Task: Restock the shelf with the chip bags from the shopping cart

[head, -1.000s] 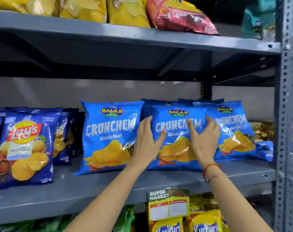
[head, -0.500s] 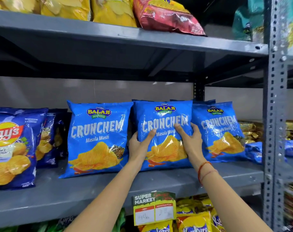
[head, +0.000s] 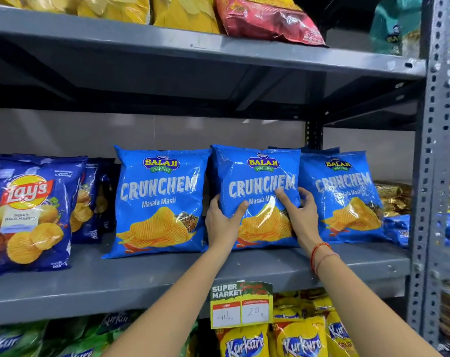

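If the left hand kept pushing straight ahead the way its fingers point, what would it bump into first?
The left hand already grips the middle blue Crunchem chip bag, so it would press into that bag first. Behind it is probably another blue bag or the pale back wall; depth there is unclear.

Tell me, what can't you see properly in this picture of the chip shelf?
- Shopping cart: nowhere in the head view, outside the frame.
- Lower part of the middle Crunchem bag: covered by the left hand and right hand.
- Bags behind the front row: hidden by the front bags, so their number is unknown.
- Top-shelf yellow bags: cut off by the upper edge.
- Price tag: handwriting hard to read.
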`<state>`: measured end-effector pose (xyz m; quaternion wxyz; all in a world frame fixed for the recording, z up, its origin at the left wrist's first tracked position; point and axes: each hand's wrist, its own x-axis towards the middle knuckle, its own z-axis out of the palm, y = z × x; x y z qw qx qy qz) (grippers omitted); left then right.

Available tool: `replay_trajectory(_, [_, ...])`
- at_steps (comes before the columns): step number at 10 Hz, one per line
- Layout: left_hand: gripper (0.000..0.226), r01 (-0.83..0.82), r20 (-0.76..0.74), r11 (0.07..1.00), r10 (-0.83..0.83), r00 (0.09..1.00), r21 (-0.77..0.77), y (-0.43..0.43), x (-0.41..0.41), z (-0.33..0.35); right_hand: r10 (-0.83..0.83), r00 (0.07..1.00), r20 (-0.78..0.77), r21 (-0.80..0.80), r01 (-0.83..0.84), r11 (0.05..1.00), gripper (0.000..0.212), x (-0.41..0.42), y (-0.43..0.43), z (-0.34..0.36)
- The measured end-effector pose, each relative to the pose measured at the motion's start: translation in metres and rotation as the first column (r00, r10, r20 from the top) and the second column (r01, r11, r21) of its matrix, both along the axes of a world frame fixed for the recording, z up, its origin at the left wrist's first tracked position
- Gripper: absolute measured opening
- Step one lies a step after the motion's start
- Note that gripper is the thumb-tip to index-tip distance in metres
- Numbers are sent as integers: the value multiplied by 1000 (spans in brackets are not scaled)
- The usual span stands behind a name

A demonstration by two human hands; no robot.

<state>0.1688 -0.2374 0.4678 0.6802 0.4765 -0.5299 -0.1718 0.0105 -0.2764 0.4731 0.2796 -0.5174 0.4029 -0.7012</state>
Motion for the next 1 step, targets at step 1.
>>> replay_trajectory(1, [70, -76, 57, 997, 76, 995, -7, 15, -5, -7, -124, 992, -30, -47, 123, 991, 74, -2, 10, 2])
